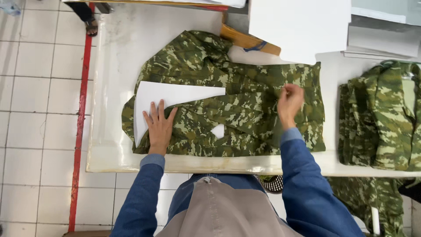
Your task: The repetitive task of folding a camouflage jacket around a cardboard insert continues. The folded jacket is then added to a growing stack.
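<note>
A green camouflage shirt [245,87] lies spread across the white table [118,66]. A white card sheet [166,94] rests on its left part, partly under a folded sleeve. My left hand [158,127] lies flat, fingers apart, on the card and the cloth at the shirt's left end. My right hand [289,103] pinches the fabric near the shirt's right side, fingers closed on the cloth. Both arms wear blue sleeves.
A folded camouflage garment [381,114] lies at the table's right. White card sheets [302,26] and a wooden piece [245,40] sit at the back. More camouflage cloth [372,197] hangs below the table edge. A red line [81,109] runs down the tiled floor; another person's sandalled foot [91,26] stands beyond.
</note>
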